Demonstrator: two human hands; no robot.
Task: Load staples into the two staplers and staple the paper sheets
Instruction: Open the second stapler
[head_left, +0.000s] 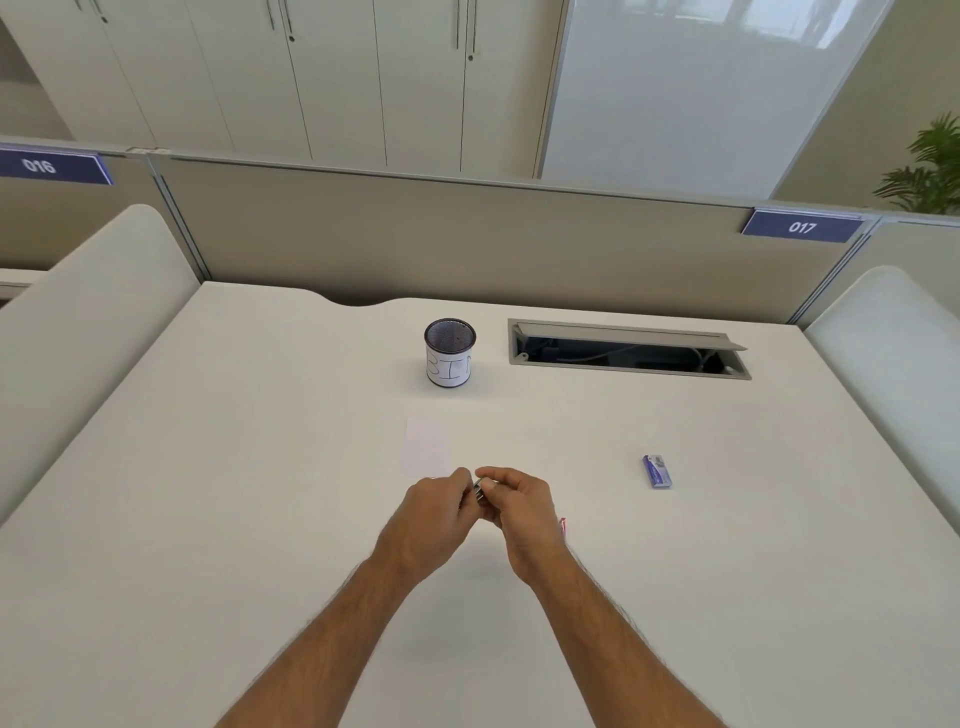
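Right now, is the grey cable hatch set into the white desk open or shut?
Open: the grey cable hatch has its lid tilted up along the far edge, and dark cables show inside.

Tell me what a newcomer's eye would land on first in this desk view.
First, the two hands meeting at the centre near edge of the white desk: the left hand and the right hand together pinch a small metallic object. Next, the mesh cup with a handwritten paper label stands farther back, centre. To the right lies a small blue box, and beyond it an open cable hatch.
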